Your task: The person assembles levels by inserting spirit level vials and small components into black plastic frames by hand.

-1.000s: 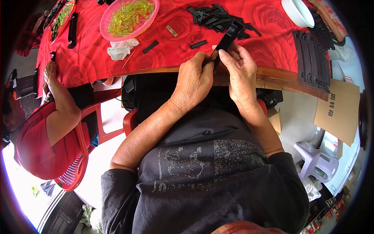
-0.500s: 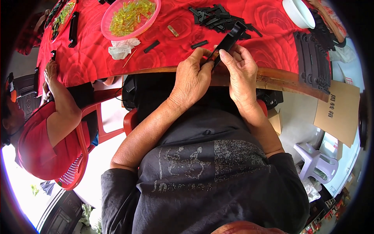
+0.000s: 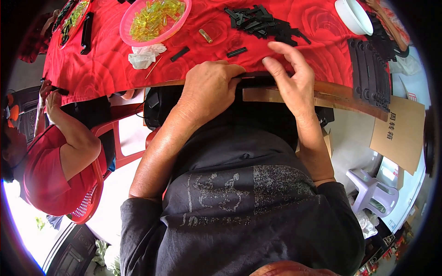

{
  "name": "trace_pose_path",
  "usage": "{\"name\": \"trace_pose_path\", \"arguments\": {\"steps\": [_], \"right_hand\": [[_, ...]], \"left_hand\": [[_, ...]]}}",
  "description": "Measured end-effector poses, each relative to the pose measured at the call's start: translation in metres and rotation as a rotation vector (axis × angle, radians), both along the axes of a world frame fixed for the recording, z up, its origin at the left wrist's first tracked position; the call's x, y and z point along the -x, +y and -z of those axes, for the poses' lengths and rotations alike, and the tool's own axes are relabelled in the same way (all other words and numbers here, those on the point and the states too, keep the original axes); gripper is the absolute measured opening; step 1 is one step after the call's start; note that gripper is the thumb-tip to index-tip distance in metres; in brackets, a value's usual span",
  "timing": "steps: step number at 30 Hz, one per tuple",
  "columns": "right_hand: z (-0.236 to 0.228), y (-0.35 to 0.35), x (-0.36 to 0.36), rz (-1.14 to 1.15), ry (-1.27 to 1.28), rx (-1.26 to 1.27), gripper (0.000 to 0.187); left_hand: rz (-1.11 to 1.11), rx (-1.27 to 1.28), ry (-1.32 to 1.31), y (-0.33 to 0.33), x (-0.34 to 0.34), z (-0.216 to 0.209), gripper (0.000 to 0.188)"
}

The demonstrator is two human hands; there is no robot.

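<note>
In the head view, the left grip [image 3: 207, 87] is closed on one end of a dark piece [image 3: 258, 74], which shows as a thin strip at the near edge of the red-covered surface [image 3: 110, 60]. The right grip [image 3: 297, 78] is just right of that strip, thumb and forefinger spread well apart; whether its lower fingers touch the piece, I cannot tell. Farther in, two short black bars [image 3: 237, 52] lie separately, with a small yellowish-brown piece [image 3: 205, 36] beyond them. A heap of black parts [image 3: 262, 23] lies at the far side, and a pink basket [image 3: 178, 24] of clear yellow pieces [image 3: 149, 20] is to its left, a crumpled white tissue [image 3: 146, 56] just on its near side. At the right, long black strips [image 3: 368, 69] lie side by side, near a white bowl [image 3: 352, 17]
</note>
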State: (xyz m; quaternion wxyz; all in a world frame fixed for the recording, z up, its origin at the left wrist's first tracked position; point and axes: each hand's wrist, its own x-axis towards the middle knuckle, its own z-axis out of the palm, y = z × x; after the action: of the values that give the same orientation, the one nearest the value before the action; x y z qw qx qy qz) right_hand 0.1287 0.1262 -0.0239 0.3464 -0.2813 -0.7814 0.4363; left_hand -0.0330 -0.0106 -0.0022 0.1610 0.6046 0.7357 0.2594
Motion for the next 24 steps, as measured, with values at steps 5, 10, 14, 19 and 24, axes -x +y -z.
{"name": "trace_pose_path", "arguments": {"steps": [5,10,14,19,24], "right_hand": [[-0.013,-0.004,-0.005,-0.269,-0.399,-0.244,0.033],[-0.016,-0.001,-0.008,-0.345,-0.458,-0.183,0.023],[-0.018,-0.004,-0.007,-0.302,-0.389,-0.090,0.020],[-0.010,-0.004,-0.005,-0.186,-0.314,-0.021,0.020],[-0.006,-0.007,-0.002,-0.128,-0.220,0.066,0.022]], "left_hand": [[0.038,-0.050,0.095,0.003,0.003,-0.001,0.022],[0.048,-0.110,0.158,0.004,0.002,0.002,0.024],[-0.074,-0.330,0.245,0.008,-0.001,-0.005,0.033],[-0.258,-0.505,0.136,0.002,-0.019,-0.010,0.037],[-0.471,-0.402,-0.330,-0.002,-0.029,0.006,0.034]]}}
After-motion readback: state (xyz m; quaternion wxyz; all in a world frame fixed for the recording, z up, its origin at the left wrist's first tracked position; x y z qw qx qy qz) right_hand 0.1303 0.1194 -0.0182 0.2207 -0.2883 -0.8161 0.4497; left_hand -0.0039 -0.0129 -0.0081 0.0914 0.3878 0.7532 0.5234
